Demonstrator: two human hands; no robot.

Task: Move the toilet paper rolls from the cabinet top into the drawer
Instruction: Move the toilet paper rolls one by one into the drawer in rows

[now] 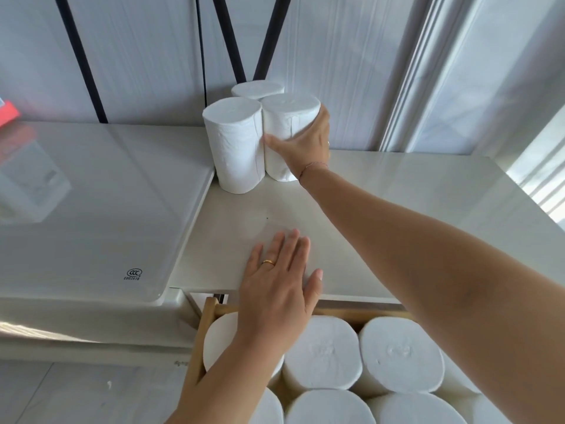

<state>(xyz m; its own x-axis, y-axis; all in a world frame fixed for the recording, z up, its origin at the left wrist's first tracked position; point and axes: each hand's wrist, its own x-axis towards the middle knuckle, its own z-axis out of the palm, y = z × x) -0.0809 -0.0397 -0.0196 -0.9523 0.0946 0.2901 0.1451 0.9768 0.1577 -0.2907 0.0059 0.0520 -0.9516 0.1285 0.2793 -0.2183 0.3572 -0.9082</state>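
Note:
Three white toilet paper rolls stand upright at the back of the cabinet top [397,191]: a left roll [234,145], a right roll [287,117] and a rear roll [256,88] behind them. My right hand [305,142] grips the right roll, thumb on its front and fingers round its right side. With straight fingers, my left hand [278,286] hovers or rests flat at the cabinet's front edge, holding nothing. Below, the open wooden drawer [208,319] holds several upright rolls [324,350].
A glossy white appliance top [91,209] adjoins the cabinet on the left, slightly higher. A red object [7,113] sits at its far left. Dark rods [82,59] lean against the white wall behind. A window frame [428,71] stands at the right.

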